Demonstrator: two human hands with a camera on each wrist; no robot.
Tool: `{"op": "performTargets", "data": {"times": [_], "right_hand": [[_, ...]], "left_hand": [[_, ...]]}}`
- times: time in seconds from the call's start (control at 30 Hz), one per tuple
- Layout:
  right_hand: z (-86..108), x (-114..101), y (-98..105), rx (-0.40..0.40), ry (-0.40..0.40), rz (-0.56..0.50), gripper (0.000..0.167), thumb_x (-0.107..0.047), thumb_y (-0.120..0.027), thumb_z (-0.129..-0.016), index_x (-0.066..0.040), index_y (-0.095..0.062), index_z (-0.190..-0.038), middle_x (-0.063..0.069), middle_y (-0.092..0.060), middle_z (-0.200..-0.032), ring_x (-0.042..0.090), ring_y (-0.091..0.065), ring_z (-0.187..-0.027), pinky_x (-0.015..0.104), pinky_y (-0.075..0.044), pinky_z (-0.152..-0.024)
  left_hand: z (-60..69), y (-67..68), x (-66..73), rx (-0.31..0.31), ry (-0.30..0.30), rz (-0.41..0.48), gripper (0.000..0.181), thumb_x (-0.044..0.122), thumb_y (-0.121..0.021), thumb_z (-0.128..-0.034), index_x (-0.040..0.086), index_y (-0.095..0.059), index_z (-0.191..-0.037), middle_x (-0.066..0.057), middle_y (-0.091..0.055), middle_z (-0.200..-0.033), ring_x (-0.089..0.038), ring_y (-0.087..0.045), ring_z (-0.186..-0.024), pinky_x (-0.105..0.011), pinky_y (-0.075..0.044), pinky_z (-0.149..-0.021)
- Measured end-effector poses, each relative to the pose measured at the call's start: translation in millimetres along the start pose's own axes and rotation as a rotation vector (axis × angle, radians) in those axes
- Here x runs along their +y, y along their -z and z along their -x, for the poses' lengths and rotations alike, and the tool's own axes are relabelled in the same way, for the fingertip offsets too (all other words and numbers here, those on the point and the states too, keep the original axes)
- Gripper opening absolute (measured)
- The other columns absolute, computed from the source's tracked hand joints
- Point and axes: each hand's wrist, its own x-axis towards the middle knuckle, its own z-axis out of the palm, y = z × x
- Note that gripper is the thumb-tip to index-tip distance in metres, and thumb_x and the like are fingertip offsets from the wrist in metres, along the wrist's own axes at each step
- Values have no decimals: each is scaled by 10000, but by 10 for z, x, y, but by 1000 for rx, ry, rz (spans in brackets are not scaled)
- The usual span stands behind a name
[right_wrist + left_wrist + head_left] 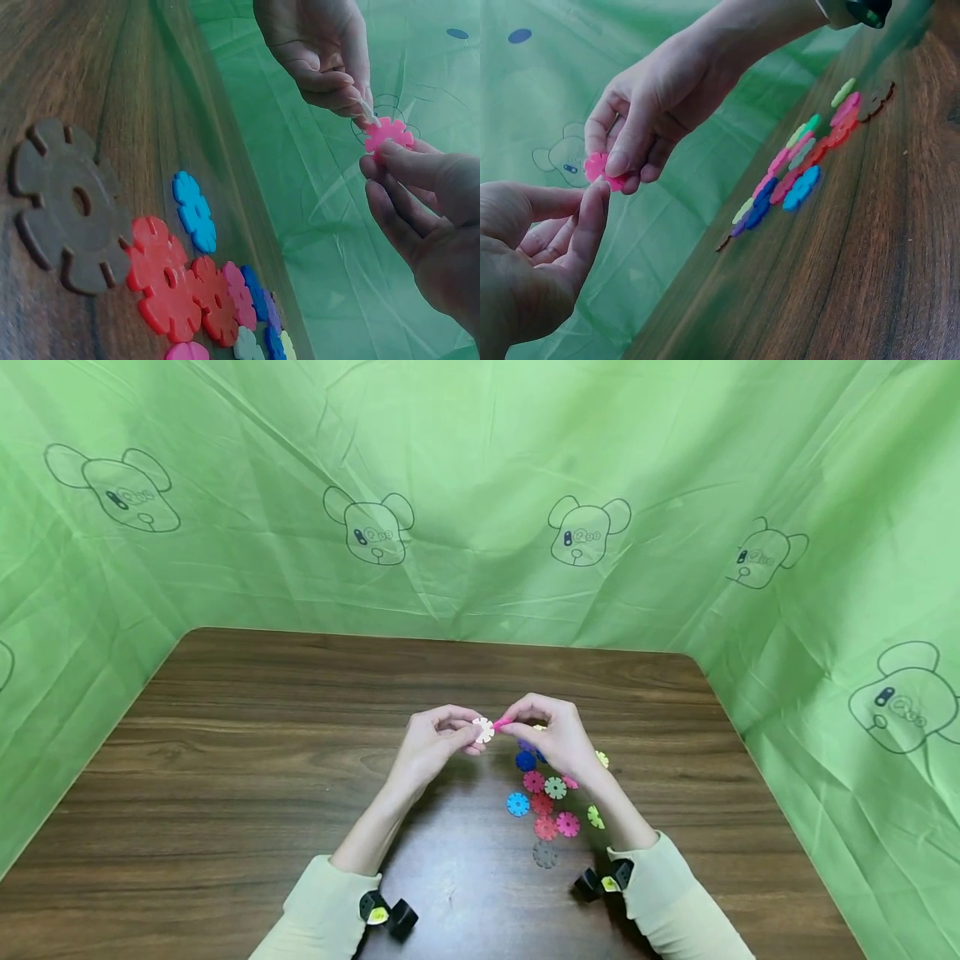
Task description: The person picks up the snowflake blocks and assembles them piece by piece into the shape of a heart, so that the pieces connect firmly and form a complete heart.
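My left hand [429, 745] pinches a white flower-shaped interlocking disc [484, 730] between thumb and fingers, its notched face toward the head camera. From the other side, my right hand [553, 737] pinches a pink notched disc [389, 136]. In the head view the pink disc is seen edge-on, meeting the white disc's right rim. Both discs are held up off the table. How deeply their slots are joined cannot be told. In the left wrist view, the fingertips hide most of the white disc.
Loose notched discs lie in a cluster below and beside my right hand, among them a light blue disc [517, 804], a red disc [166, 279] and a grey-brown disc [71, 206]. The wooden table [225, 793] is bordered by green cloth [480, 585] with bear drawings.
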Motion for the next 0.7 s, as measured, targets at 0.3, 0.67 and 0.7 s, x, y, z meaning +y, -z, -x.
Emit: {"op": "performTargets", "data": {"times": [0.3,0.67,0.7], "right_hand": [[13,-19,-19,2,70,38,55,-88,-815,-863,-135,-812,-892,41,-797,-878,110,-735,-825,320,-607,-730],[1,-24,-67,27,47,33,94,-110,-815,-869,-129,-801,-959,51,-804,-931,119,-744,-873,284,-604,-783],[-1,-25,-66,22,41,33,112,-122,-817,-870,-137,-798,-979,42,-804,-948,116,-745,-886,294,-607,-793]], "left_hand": [[-8,-13,-11,-6,-20,-40,227,-3,-701,-933,-111,-690,-1133,-215,-741,-920,-261,-770,-720,-508,-624,-805],[-8,-7,10,39,-84,-35,221,-14,-699,-940,-94,-708,-1146,-250,-730,-971,-134,-738,-721,-419,-636,-771],[-7,-9,19,44,-90,-30,219,-19,-698,-939,-91,-710,-1146,-259,-724,-975,-131,-736,-721,-422,-635,-773]]}}
